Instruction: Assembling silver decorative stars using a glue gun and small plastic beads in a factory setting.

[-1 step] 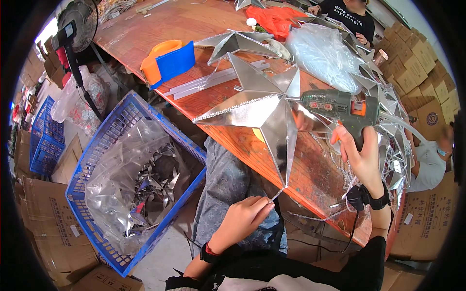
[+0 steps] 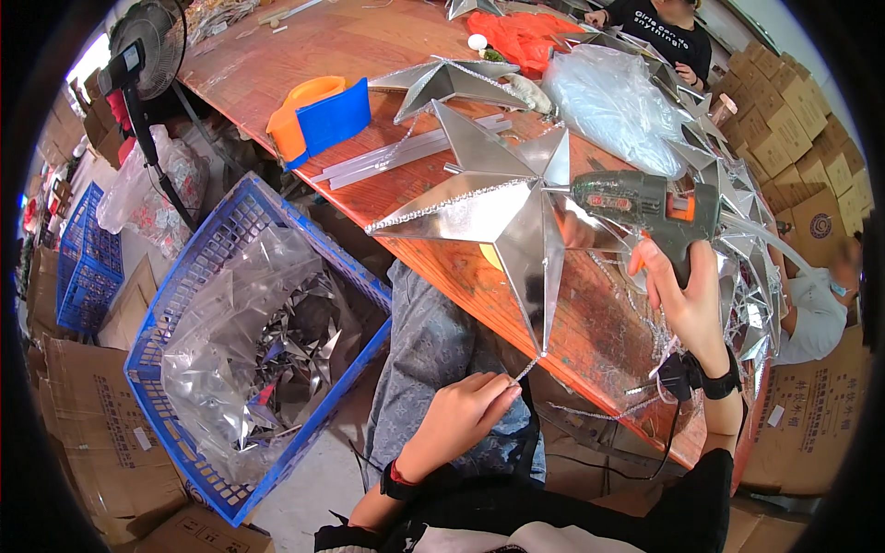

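Observation:
A shiny silver star (image 2: 527, 214) lies at the near edge of the wooden table, its lowest point reaching past the edge. A silver bead trim runs along one ridge of its left arm. My left hand (image 2: 470, 412) pinches a strand of bead trim (image 2: 528, 368) at the tip of that lowest point. In my right hand (image 2: 680, 293) is a dark green hot glue gun (image 2: 636, 205) with an orange trigger; its nozzle is over the star's middle. A translucent glue stick (image 2: 770, 238) sticks out of the gun's back.
Left of my legs stands a blue plastic basket (image 2: 152, 327) with a bag of silver pieces. On the table lie clear glue sticks (image 2: 406, 155), an orange and blue holder (image 2: 323, 120), another star (image 2: 442, 85) and a plastic bag (image 2: 613, 106). A person (image 2: 659, 37) is across the table.

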`<state>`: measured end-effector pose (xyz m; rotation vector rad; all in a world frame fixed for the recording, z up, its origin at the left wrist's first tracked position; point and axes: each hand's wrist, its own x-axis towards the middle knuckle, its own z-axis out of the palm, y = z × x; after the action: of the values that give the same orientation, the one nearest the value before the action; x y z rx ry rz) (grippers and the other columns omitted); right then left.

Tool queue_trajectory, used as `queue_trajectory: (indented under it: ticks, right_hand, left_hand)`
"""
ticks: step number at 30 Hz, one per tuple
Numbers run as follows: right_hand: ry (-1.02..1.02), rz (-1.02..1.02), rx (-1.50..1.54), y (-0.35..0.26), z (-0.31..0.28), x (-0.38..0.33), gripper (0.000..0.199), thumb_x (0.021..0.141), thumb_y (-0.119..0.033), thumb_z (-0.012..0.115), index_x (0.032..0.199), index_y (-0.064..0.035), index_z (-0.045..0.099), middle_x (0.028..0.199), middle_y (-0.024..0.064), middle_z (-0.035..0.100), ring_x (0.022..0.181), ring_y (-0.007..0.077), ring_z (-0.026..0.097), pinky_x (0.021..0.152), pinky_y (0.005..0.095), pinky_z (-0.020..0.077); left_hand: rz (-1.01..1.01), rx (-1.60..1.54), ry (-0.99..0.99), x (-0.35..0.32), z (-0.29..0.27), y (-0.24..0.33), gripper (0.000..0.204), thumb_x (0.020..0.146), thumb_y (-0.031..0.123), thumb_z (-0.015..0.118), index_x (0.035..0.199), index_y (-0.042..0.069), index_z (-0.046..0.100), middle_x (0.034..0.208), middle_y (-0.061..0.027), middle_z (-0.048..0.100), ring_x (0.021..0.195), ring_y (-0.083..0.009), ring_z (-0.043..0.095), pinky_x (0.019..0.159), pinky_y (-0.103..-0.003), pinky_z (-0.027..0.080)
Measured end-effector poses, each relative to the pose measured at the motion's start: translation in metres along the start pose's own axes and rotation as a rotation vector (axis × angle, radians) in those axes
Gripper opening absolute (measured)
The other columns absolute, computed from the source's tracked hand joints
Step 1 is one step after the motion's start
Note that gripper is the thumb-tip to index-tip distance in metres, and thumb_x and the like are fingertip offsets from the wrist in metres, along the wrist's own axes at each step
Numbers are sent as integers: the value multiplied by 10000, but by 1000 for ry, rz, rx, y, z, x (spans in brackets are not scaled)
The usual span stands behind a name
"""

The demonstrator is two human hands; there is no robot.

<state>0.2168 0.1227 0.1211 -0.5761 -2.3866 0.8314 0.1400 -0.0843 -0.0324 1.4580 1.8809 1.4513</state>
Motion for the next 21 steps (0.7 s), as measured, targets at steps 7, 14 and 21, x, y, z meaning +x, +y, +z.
queue_trajectory:
  ticks: [7, 14, 21]
  right_hand:
    - [-118, 259, -18, -21, -18, -7, 233, 858, -205, 605, 964, 0, 572, 772, 36, 619, 694, 100, 551, 662, 255, 440]
    - [118, 292, -139, 9, -45, -20, 265, 809, -190, 654, 957, 22, 596, 800, 59, 632, 765, 96, 568, 686, 262, 442]
    - [57, 222, -28, 112, -63, -16, 318, 810, -247, 665, 967, 23, 605, 773, 24, 626, 700, 43, 522, 628, 213, 425]
  left_hand:
    - [4, 10, -16, -1, 0, -1, 143, 860, 151, 544, 866, 9, 552, 732, -130, 553, 656, -298, 564, 560, -375, 453]
    - [-33, 14, -75, -5, -8, -2, 131, 851, 145, 549, 884, 19, 558, 755, -122, 575, 689, -281, 570, 595, -367, 459]
    - [-84, 88, -203, -4, -16, 7, 125, 871, 131, 516, 864, 28, 587, 816, -107, 613, 759, -276, 602, 655, -330, 470]
